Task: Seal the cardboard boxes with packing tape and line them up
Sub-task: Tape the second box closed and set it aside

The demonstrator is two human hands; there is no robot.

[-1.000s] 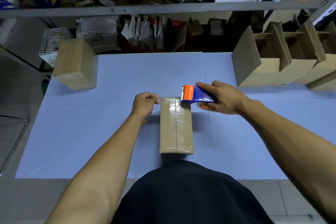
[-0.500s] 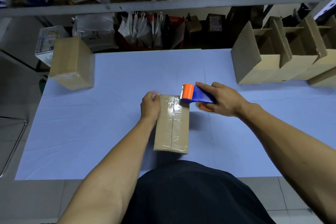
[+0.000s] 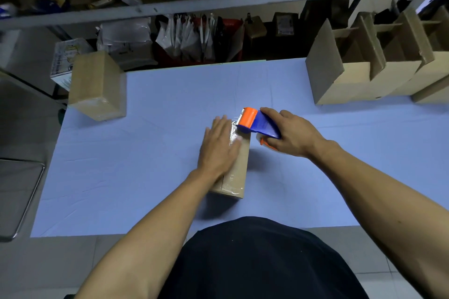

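**Flat palm on the taped box, dispenser at its far end**

We have our left hand (image 3: 220,145) spread wide, fingers straight, lying flat on top of the cardboard box (image 3: 234,175) in the middle of the tabletop (image 3: 145,165). The palm covers the far half of the lid, where clear tape runs along the centre seam and shines beside our thumb. Our right hand (image 3: 292,132) is wrapped around the tape dispenser (image 3: 257,124), index finger stretched along its blue body. The dispenser's orange head sits at the box's far edge, just beyond our left fingertips, with crinkled tape at its mouth. The box lies lengthwise away from us, slightly turned, its near end taped too.

Well beyond our left hand, at the tabletop's far corner on that side, stands a sealed box (image 3: 97,85). Beyond our right hand, at the far edge, a row of open boxes (image 3: 359,77) stands with flaps up.
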